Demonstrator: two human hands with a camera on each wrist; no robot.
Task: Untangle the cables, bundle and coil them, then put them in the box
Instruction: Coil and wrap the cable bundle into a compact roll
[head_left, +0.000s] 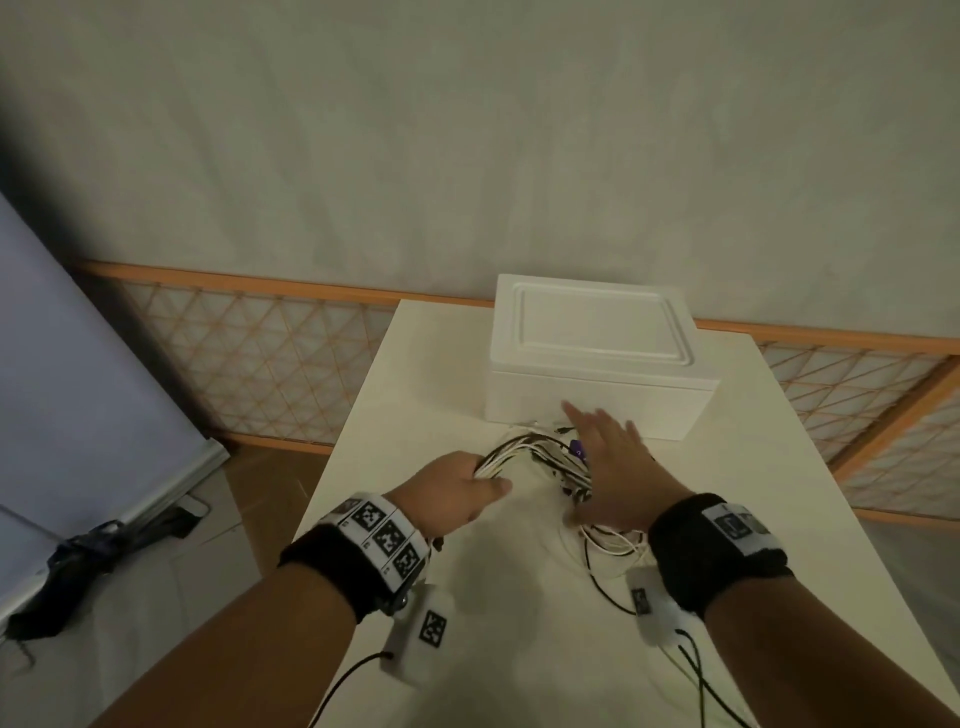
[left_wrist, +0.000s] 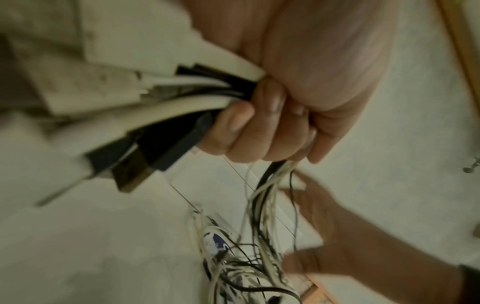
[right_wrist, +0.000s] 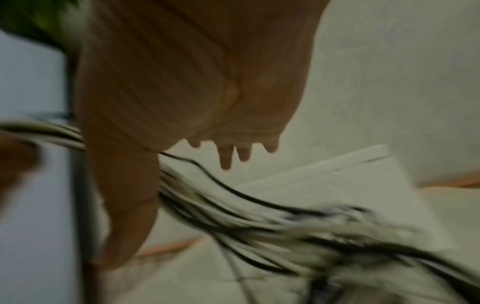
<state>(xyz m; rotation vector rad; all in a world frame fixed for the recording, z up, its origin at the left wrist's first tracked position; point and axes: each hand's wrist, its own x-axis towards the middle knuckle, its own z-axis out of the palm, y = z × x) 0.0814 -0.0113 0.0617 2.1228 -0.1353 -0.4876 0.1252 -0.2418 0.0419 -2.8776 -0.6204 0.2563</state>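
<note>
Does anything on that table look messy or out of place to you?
Yes: the cables lie in a black-and-white tangle in front of the box, not coiled. The left hand grips one bunch; the right hand hovers open over the rest. The box has its lid on, though the cables belong inside.

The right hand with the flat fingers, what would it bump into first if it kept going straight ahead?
Most likely the white box. The right hand is open above the cables, its fingers pointing at the box's near wall with only bare table between. How high the hand is above the table is hard to judge.
</note>
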